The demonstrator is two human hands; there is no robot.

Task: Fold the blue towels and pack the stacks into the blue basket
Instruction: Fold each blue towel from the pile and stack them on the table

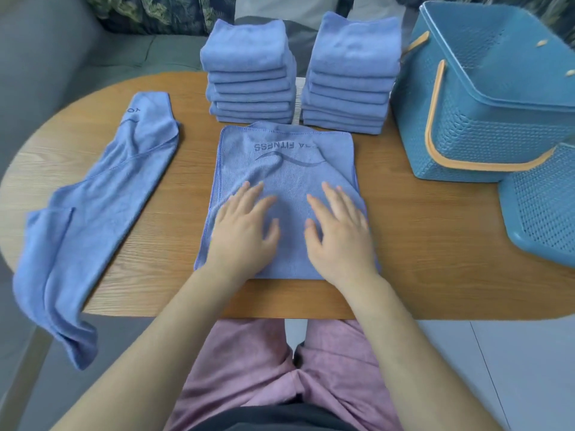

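Both hands — left hand (244, 227), right hand (337, 230) — lie flat, fingers spread, gripping nothing, on the half-folded towel (280, 169). Bare table (420, 228) lies right of them; two stacks (249, 76) and the blue basket (485, 119) stand beyond — apart.

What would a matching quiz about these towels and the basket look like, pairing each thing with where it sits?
Things
1. lettered towel
2. loose towel
3. folded stack nearest the basket
4. basket with orange handles

Places
A. right side of the table
B. flat under the left hand and right hand
C. left side, one end hanging off the table edge
D. far side, next to another stack

Pairs: 1-B, 2-C, 3-D, 4-A
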